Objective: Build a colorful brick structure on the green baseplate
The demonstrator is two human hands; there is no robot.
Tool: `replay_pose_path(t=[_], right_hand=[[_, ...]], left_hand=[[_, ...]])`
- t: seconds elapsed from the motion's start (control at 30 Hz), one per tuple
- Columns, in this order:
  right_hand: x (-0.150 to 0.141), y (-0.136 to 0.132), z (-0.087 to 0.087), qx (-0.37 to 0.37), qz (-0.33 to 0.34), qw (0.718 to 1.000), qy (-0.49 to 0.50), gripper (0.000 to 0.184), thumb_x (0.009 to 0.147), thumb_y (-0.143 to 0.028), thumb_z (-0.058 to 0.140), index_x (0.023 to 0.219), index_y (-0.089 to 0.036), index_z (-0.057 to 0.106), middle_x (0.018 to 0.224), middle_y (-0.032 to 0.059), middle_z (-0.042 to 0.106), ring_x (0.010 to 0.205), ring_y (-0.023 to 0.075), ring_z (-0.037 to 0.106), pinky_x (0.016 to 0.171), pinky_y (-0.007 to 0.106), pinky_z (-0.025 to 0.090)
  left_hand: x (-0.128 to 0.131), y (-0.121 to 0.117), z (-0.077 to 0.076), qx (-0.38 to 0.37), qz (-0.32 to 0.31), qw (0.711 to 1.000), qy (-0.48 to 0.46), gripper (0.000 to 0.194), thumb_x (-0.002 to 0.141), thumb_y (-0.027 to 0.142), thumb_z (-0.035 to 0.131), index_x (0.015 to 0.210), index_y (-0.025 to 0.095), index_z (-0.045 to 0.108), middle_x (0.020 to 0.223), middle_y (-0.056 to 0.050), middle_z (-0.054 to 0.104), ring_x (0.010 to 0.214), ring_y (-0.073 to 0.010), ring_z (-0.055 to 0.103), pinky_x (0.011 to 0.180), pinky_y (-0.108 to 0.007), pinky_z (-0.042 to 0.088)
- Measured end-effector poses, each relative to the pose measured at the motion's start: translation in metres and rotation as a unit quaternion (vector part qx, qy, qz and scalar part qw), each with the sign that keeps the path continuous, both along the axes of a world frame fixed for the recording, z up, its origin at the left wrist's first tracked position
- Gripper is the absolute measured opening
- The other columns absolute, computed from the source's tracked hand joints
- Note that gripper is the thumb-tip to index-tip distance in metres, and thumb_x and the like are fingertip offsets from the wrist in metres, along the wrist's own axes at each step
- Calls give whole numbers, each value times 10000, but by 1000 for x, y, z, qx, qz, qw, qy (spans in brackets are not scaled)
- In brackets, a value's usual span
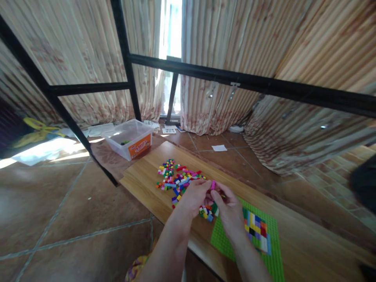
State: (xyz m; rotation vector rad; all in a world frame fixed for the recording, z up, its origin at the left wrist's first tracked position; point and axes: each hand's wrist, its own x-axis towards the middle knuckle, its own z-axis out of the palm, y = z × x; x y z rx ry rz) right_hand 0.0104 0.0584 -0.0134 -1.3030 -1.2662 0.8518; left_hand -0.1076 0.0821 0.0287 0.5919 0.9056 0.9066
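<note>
My left hand (196, 196) and my right hand (225, 203) meet over the wooden table, fingers closed around a small magenta toy brick (213, 185) that shows between the fingertips. Under and left of my hands lies a spread of loose colourful toy bricks (179, 182). A smaller cluster of bricks (208, 212) sits just below them. Partly behind my right forearm is a green baseplate (274, 235), with a block of many-coloured bricks (256, 231) fixed on it.
The wooden table (143, 168) runs from upper left to lower right. On the floor past its far end stands a clear plastic bin (126, 137) with an orange label. Black metal bars (205, 70) cross in front of the curtains (223, 35). White paper (219, 148) lies on the tiles.
</note>
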Motion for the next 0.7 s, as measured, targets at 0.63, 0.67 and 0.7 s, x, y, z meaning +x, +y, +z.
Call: replay_pose_path(t=[0.63,0.67,0.7], right_hand=[[13,-5,-3,-92,-29,962,256,347,708,-526,709,721,-183,661,582,-41,555,520,90,452,482,224,357],[13,-5,-2,-89,-38,962,256,344,697,-520,721,724,-181,667,584,-40,559,519,88,451,482,224,353],[14,-5,-2,-86,-45,962,256,342,688,-514,730,730,-179,675,586,-38,564,520,87,452,484,225,352]], left_hand=[[22,5,-14,180,17,964,193,129,652,198,677,761,131,660,640,-14,621,594,-125,545,571,-234,423],[23,5,-15,187,15,962,200,128,651,208,675,753,131,657,633,-11,614,583,-119,533,557,-226,410],[25,5,-15,192,12,959,207,129,653,220,671,745,131,654,621,-6,605,570,-115,521,542,-220,398]])
